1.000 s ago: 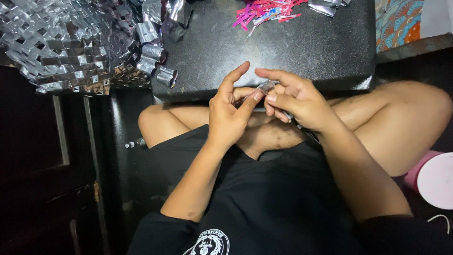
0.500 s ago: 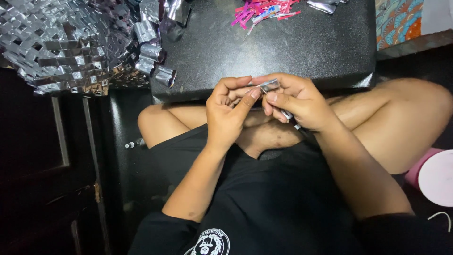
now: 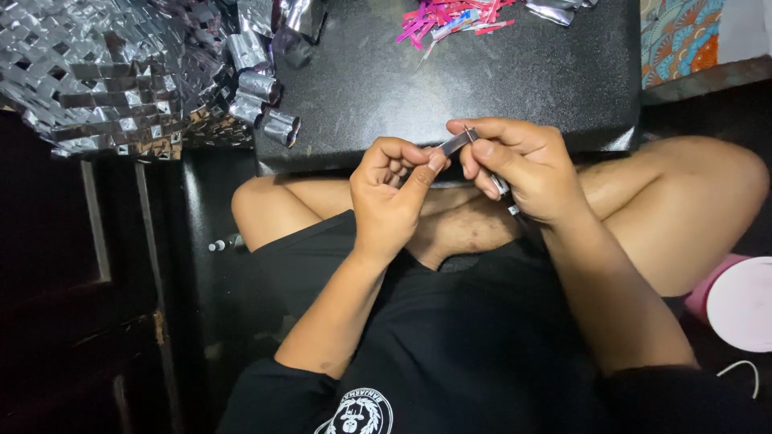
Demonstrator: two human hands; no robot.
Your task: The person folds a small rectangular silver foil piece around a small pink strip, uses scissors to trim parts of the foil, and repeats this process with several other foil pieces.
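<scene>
Foil strip [image 3: 457, 143] sits at frame centre, pinched between left hand [image 3: 392, 199] thumb and right hand [image 3: 523, 169] fingertips, above the black tabletop [image 3: 482, 72]. Both hands grasp it. Risk: uneven pinch pressure could crease or tear the thin strip.

The left hand [image 3: 394, 197] and right hand [image 3: 523, 173] meet above the crossed legs, a foil strip [image 3: 457, 142] between their fingertips. Just beyond them lies the low table [image 3: 482, 80]; paper scraps [image 3: 446, 18] sit on its far side. Foil rolls [image 3: 265, 88] and a woven foil mat [image 3: 104, 72] lie beyond the left hand, leftward. A round lid [image 3: 740, 304] sits right of the right forearm.
</scene>
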